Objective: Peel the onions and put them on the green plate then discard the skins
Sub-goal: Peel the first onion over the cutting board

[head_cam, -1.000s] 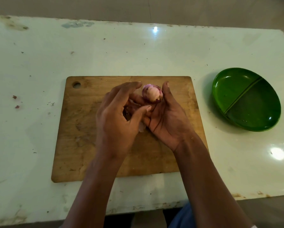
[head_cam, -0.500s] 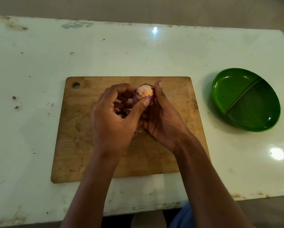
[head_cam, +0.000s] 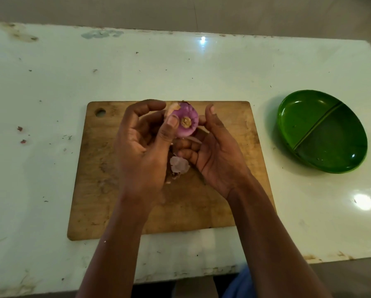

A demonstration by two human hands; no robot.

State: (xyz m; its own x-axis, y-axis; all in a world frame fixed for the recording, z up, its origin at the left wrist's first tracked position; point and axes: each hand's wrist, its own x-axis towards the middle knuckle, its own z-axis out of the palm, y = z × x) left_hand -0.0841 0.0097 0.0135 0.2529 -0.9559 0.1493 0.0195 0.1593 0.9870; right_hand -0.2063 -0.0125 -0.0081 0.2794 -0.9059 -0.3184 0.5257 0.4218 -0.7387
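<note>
Above the middle of the wooden cutting board (head_cam: 223,207), a person held a purple onion (head_cam: 185,120) between both hands, its brown root end turned up toward the camera. The left hand (head_cam: 141,147) gripped it from the left, thumb pressed against its side and the other fingers curled round behind. The right hand (head_cam: 219,151) cupped it from the right, fingers bent beneath it and thumb raised just beside it. A flake of dry skin stuck out at the onion's upper left. Loose pale skins (head_cam: 179,165) lay on the board below the hands. The green plate (head_cam: 304,121), split in two halves, sat on the white table (head_cam: 51,82) well to the right of the board, with nothing in it
</note>
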